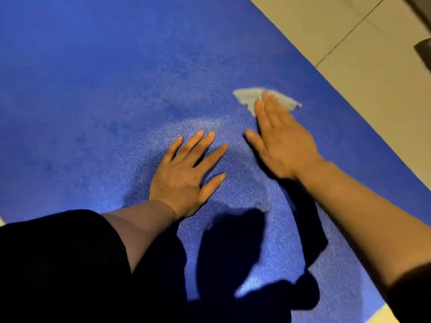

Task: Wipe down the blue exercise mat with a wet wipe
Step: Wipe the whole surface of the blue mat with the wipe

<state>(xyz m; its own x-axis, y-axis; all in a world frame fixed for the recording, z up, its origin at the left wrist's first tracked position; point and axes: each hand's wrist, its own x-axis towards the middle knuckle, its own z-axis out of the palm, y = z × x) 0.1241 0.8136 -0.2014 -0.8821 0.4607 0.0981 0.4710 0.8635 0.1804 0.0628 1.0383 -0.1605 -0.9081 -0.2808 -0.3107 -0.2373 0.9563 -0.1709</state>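
The grainy blue mat (93,89) shines damp. The left hand (186,169) lies flat, fingers spread; the right hand (282,145), somewhat blurred, presses straight fingers onto a crumpled white wipe (247,96).

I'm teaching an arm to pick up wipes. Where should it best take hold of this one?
Probably the pointed left corner of the wet wipe: it lies flat on the mat, clear of the right hand, whose fingertips press its middle. Come from the left and pinch that exposed flap.

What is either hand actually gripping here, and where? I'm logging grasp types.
Nothing is gripped. The right hand presses the wet wipe flat with straight fingers near its middle; the left hand rests open on the blue mat.
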